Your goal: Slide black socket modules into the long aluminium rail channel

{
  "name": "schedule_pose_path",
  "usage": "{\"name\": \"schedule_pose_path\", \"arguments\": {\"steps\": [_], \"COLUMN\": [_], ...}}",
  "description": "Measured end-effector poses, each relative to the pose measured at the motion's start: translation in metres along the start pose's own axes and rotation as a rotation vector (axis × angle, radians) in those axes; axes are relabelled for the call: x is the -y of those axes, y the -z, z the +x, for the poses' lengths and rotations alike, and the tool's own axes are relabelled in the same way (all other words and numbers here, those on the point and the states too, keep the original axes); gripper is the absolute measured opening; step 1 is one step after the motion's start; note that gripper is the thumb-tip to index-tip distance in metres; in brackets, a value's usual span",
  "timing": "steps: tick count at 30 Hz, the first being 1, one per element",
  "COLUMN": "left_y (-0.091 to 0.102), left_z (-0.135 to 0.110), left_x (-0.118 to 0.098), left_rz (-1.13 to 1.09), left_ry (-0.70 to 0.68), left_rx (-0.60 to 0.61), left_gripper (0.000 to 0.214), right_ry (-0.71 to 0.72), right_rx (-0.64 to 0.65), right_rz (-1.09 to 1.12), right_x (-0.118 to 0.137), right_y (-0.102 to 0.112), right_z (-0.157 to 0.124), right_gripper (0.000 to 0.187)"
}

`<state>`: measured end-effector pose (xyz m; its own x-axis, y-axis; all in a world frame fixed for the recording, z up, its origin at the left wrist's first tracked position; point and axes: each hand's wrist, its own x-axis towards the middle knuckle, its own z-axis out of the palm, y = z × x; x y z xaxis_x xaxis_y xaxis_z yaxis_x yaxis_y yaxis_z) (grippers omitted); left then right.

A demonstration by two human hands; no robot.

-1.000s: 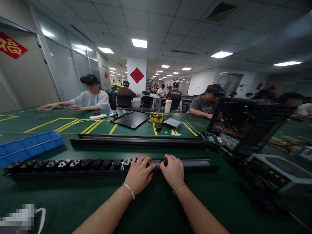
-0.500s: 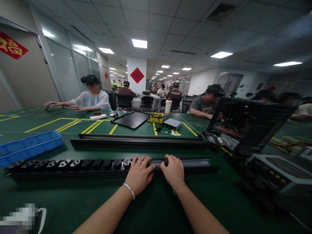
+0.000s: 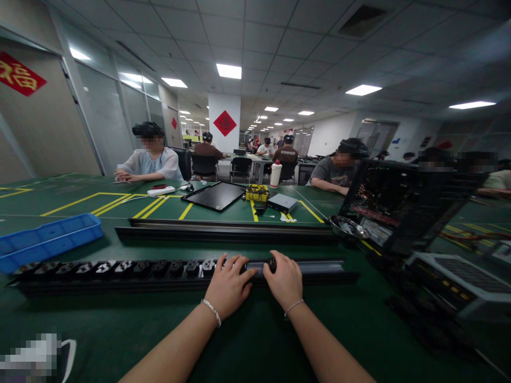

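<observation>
A long black metal channel [image 3: 323, 266] lies across the table in front of me. A row of small black socket-like blocks [image 3: 175, 267], some with shiny faces, fills its left part. My left hand [image 3: 228, 284] rests at the right end of that row, fingers curled over the channel; what lies beneath them is mostly hidden. Just to its right, my right hand [image 3: 285, 279] is closed on a small black block [image 3: 272, 264] at the channel, thumb and fingers around it. Between my hands a short stretch of bare channel shows.
Another pair of black channels [image 3: 223, 232] lies behind. A blue bin [image 3: 51, 236] stands left; a metal bowl [image 3: 347, 227], an open computer case [image 3: 411, 202] and a power supply [image 3: 451, 282] stand right. Dark parts [image 3: 435, 319] lie near it. People sit across the table.
My hands have barely moved and keep the same hold. The person across on the left has drawn an outstretched arm in, bringing both hands together.
</observation>
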<state>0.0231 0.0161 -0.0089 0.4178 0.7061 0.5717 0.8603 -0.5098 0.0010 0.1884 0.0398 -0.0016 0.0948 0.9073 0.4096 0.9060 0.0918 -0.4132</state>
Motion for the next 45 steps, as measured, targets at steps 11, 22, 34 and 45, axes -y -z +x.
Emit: {"name": "schedule_pose_path", "arguments": {"steps": [11,22,34,45], "left_y": [-0.0003,-0.002,-0.0003,-0.0014], "left_z": [-0.0002,-0.0009,-0.0001,-0.0004], "left_x": [0.0003,0.0015,0.0005,0.0003], "left_rz": [0.0,-0.004,-0.011,0.007], "left_ry": [0.004,-0.006,0.013,0.004], "left_rx": [0.002,-0.006,0.027,0.0], "left_gripper": [0.034,0.034,0.033,0.033], "right_ry": [-0.013,-0.018,-0.028,-0.029], "right_rx": [-0.011,-0.011,-0.068,-0.048], "right_rz": [0.001,0.008,-0.023,-0.028], "right_x": [0.0004,0.0003,0.0002,-0.0006], "right_y": [-0.0004,0.0003,-0.0043,-0.0034], "right_z": [0.0007,0.0009,-0.0023,-0.0017], "right_gripper": [0.037,0.035,0.039,0.033]}}
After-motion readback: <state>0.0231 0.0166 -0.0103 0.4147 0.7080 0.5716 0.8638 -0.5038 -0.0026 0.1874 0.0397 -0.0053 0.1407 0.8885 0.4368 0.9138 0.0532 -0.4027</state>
